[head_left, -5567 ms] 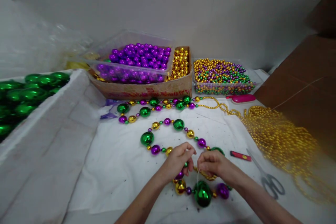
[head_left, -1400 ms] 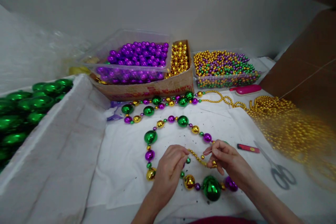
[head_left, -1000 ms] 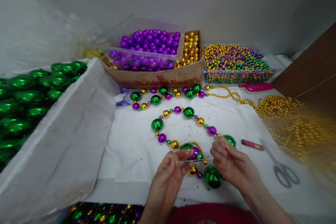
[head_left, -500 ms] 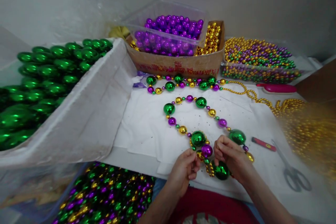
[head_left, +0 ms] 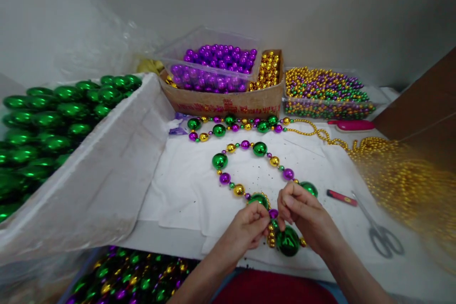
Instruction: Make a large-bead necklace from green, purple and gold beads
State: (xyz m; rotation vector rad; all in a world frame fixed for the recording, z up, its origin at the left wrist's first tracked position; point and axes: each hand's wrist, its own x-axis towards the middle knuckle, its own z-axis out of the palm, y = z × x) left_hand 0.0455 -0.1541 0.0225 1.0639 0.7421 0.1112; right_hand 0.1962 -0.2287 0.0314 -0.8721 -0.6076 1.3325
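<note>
A bead necklace of green, purple and gold beads lies in a loop on the white cloth, its near end running between my hands. My left hand is closed in a pinch just left of a purple bead, below a large green bead. What its fingertips hold is too small to make out. Across from it, my right hand also pinches with thumb and forefinger, over the necklace's right side and above a large green bead. Whatever lies in that pinch cannot be made out. Short gold beads hang between the hands.
A white foam box of green beads stands at left. Behind are a cardboard box with purple and gold beads, and a tub of small beads. At right lie scissors, a red cutter and gold bead strands.
The view has shifted, so the scene sits lower and further left. My hands have come closer together over the necklace's near end, both still pinching.
</note>
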